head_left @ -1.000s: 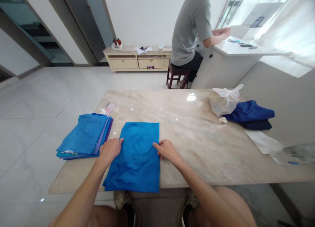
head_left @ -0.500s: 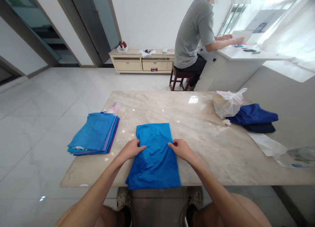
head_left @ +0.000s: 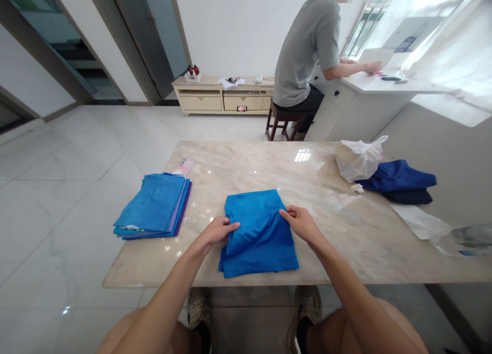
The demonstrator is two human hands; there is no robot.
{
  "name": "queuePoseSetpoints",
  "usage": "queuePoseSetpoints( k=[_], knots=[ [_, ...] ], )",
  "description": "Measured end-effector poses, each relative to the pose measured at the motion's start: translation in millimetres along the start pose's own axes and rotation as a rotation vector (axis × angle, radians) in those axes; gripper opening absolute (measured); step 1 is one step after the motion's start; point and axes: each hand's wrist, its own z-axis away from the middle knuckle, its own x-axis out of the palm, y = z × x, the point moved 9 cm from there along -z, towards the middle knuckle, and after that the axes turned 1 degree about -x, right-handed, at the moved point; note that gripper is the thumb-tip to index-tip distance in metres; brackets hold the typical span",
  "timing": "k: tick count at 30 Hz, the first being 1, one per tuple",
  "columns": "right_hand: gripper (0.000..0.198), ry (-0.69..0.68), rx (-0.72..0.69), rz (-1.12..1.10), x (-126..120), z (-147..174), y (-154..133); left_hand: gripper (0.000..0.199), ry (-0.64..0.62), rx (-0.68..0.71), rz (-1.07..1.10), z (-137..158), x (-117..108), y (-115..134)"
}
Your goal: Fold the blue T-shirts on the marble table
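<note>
A folded bright blue cloth (head_left: 258, 238), perhaps a garment, lies wrinkled near the front edge of the marble-topped table (head_left: 330, 251). My left hand (head_left: 220, 230) grips its left edge, thumb on top and fingers underneath. On the opposite edge, my right hand (head_left: 300, 221) pinches the fabric between thumb and fingers, slightly farther from me than the left. Creases run across the cloth between the two hands. To the left sits a stack of folded blue and purple cloths (head_left: 154, 203), apart from my hands.
At the right are a tied white plastic bag (head_left: 359, 159), dark blue cloth (head_left: 403, 177), a white paper sheet (head_left: 418, 221) and a clear plastic bottle (head_left: 467, 240). Beyond the table, a person in a grey shirt (head_left: 303, 51) sits on a stool (head_left: 282, 121) by a white counter (head_left: 384, 85).
Both hands have shifted the blue cloth to the right and away from me; its near edge, which reached the table's front edge, now lies on the tabletop.
</note>
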Motion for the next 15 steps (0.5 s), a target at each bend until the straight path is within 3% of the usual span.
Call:
queuePoseSetpoints(
  k=[7, 15],
  knots=[
    [0.061, 0.075, -0.021, -0.028, -13, -21, -20, 0.067, 0.142, 0.232, 0.042, -2, -18, 45],
    [0.071, 0.156, -0.029, -0.153, -17, -23, -27, 0.063, 0.279, 0.306, 0.162, -4, -32, 55]
  ],
)
